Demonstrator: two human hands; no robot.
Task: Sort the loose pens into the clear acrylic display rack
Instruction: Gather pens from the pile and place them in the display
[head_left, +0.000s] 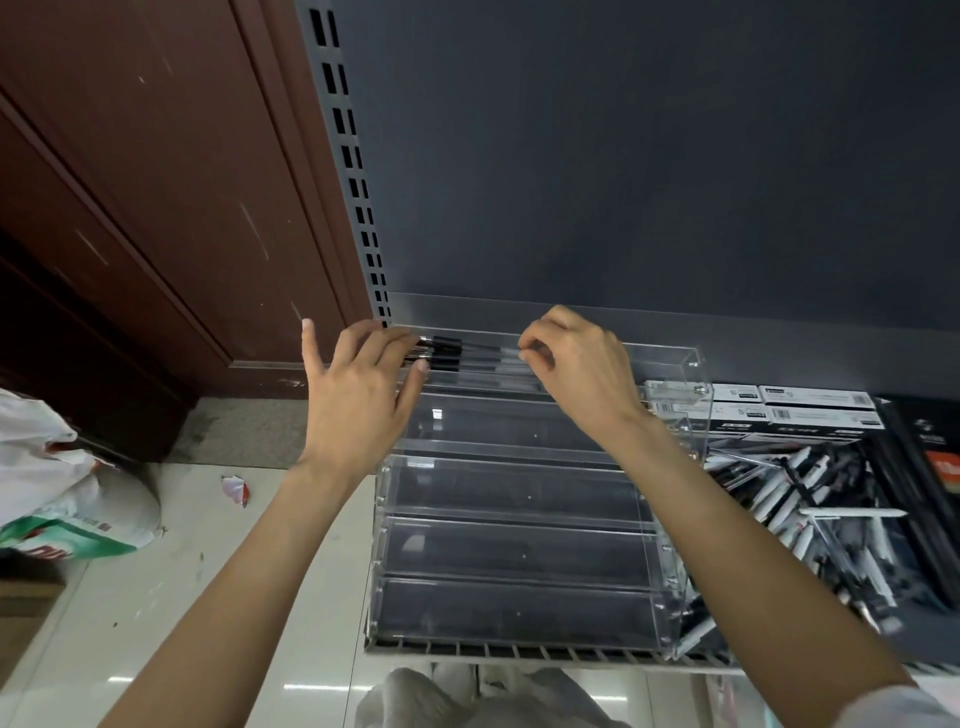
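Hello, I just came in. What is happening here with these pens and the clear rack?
A person is filling a clear rack on a shelf with pens. Both hands are at the top tier: the left hand rests its straight fingers on the black ends of a few pens lying there, and the right hand pinches their other ends. The lower tiers look empty. A pile of loose pens waits to the right of the rack.

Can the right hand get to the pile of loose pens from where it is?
Probably yes. The right hand is at the rack's top tier, and the loose pens lie open beside the rack with nothing covering them.
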